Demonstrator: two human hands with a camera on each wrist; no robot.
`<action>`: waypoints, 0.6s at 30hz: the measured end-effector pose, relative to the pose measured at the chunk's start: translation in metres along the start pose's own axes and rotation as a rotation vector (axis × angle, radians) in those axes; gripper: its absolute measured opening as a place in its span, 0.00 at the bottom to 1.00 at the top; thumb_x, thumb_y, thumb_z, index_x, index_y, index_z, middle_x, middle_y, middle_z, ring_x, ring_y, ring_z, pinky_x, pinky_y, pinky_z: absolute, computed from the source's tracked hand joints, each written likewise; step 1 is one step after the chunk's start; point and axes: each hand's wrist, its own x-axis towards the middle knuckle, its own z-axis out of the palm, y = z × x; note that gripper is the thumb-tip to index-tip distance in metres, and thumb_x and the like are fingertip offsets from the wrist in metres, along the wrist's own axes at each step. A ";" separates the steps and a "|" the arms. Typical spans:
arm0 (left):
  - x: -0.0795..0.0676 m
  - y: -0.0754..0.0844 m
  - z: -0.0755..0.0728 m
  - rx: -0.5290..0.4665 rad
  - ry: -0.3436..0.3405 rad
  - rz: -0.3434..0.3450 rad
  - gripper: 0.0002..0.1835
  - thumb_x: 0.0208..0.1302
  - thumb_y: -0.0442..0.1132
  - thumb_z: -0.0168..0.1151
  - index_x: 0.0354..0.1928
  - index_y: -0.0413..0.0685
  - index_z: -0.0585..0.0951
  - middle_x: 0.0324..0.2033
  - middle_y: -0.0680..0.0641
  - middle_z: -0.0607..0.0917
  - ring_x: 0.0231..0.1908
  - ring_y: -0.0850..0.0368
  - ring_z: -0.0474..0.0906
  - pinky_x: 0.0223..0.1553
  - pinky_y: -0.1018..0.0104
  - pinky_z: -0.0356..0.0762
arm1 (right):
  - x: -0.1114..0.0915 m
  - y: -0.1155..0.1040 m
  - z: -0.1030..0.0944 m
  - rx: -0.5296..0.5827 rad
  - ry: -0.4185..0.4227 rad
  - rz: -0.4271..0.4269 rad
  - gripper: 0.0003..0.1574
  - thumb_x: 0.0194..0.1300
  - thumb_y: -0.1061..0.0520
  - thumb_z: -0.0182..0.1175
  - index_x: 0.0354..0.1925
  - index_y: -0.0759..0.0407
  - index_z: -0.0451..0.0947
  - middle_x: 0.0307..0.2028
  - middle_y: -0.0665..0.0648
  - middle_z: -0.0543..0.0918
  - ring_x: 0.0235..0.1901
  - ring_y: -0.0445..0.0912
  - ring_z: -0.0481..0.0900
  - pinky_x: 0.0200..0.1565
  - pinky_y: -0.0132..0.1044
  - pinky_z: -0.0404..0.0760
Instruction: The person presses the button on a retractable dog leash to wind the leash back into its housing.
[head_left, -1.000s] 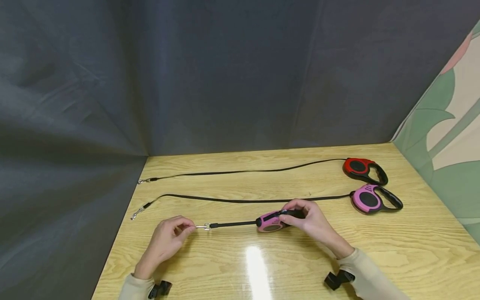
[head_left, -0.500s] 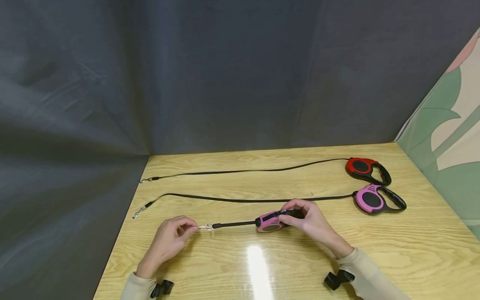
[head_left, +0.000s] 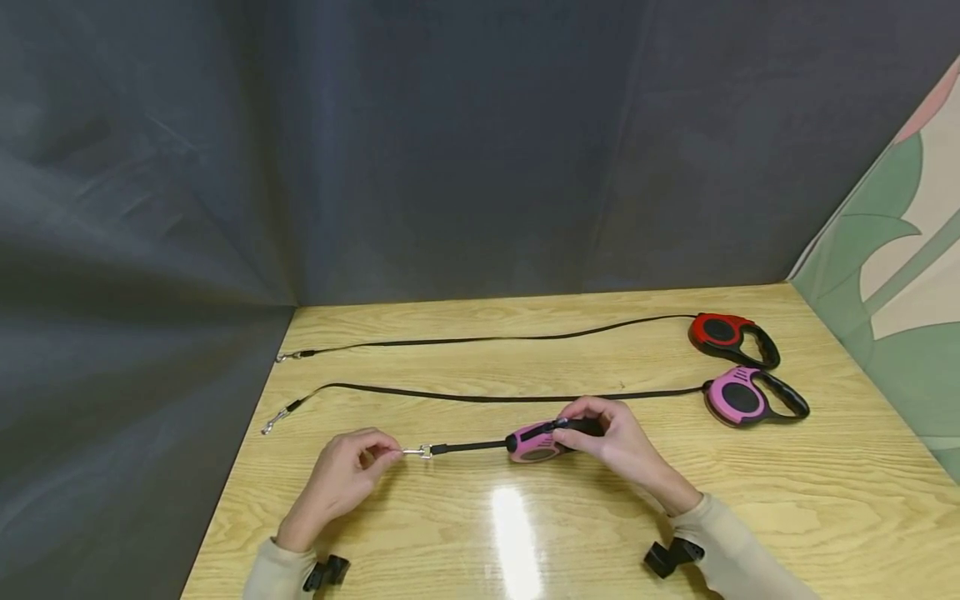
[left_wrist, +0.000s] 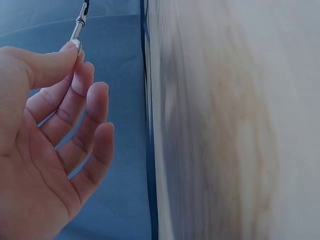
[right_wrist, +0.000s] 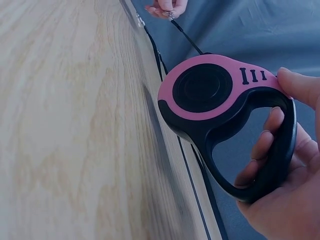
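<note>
My right hand (head_left: 611, 437) grips the black handle of a pink and black retractable dog leash (right_wrist: 200, 90), its fingers curled through the handle loop in the right wrist view. The case is held upright, edge toward the head camera. A short length of black strap (head_left: 472, 447) runs from it to the left. At the strap's end, the thumb and index finger of my left hand (head_left: 352, 475) pinch the silver snap hook (left_wrist: 76, 34). The other left fingers are loosely bent and hold nothing.
Behind lie a second pink leash (head_left: 738, 396) and a red leash (head_left: 720, 330), cases at the right. Their straps stretch left to metal hooks (head_left: 275, 422) near the table's left edge. Dark curtains (head_left: 450, 167) stand along the back and left of the wooden table (head_left: 600, 533).
My left hand with the hook has moved slightly right, toward the leash case, and the strap between them is shorter. My right hand stays nearly in place on the handle.
</note>
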 end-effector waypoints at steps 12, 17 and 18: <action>0.000 0.003 0.002 -0.001 0.005 0.023 0.02 0.71 0.42 0.72 0.38 0.60 0.90 0.33 0.65 0.86 0.31 0.71 0.77 0.37 0.70 0.79 | -0.001 0.000 0.002 0.014 -0.006 -0.007 0.10 0.66 0.60 0.75 0.45 0.60 0.86 0.39 0.52 0.87 0.36 0.41 0.83 0.39 0.33 0.81; 0.000 0.003 0.003 0.010 0.010 0.036 0.03 0.72 0.42 0.72 0.37 0.58 0.90 0.33 0.65 0.86 0.31 0.71 0.77 0.36 0.70 0.79 | -0.001 0.000 0.002 0.017 -0.005 0.003 0.11 0.66 0.60 0.75 0.45 0.61 0.86 0.40 0.54 0.87 0.36 0.41 0.83 0.39 0.33 0.81; 0.000 0.003 0.003 0.011 0.010 0.035 0.03 0.72 0.42 0.72 0.37 0.58 0.90 0.32 0.65 0.86 0.31 0.71 0.77 0.36 0.70 0.79 | -0.001 0.000 0.002 0.016 -0.004 0.005 0.11 0.66 0.60 0.75 0.45 0.61 0.86 0.40 0.55 0.87 0.36 0.41 0.83 0.39 0.33 0.81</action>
